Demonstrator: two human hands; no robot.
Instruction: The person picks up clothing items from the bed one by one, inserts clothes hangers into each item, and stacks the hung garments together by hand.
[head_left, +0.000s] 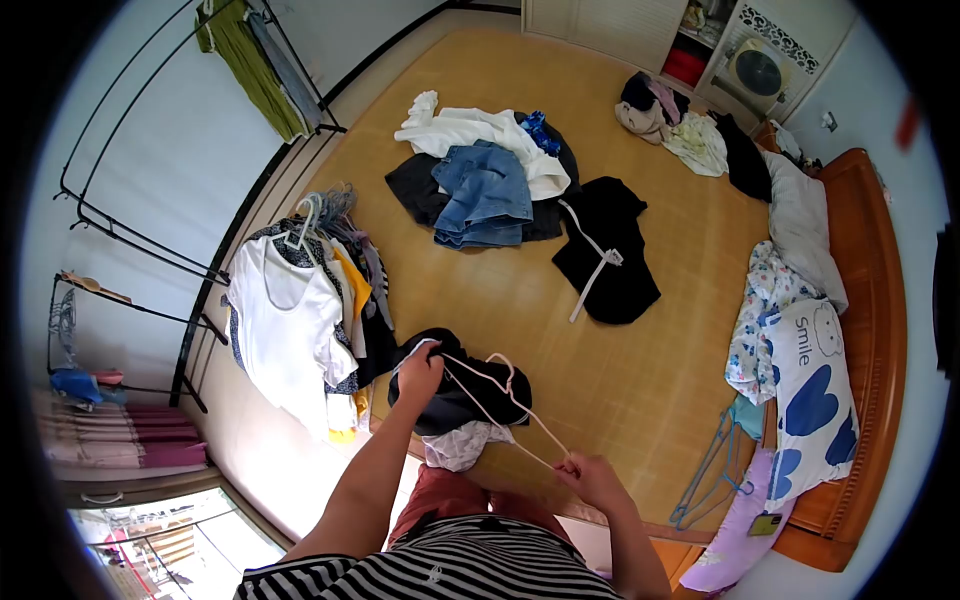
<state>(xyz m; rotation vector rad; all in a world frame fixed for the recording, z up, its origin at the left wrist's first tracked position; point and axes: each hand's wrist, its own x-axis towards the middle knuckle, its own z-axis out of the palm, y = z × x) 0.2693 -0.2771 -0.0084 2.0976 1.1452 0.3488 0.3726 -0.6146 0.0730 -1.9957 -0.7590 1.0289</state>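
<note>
A pale pink clothes hanger (540,425) is stretched between my two hands, its hook pointing away from me. My left hand (420,373) is closed around one end, above a black garment (455,405) on the bed's near edge. Closed on the opposite end is my right hand (597,482), lower and over the bed's edge. Whether the black garment is also in my left fingers is hard to make out. A white lacy cloth (460,447) lies just below the black garment, close to my legs.
On the bed mat (680,400) lie a black top (610,250) with a white tie and a pile with denim shorts (485,190). Clothes on hangers, a white T-shirt (285,310) foremost, are stacked left. Blue hangers (705,475) and a pillow (815,400) lie right.
</note>
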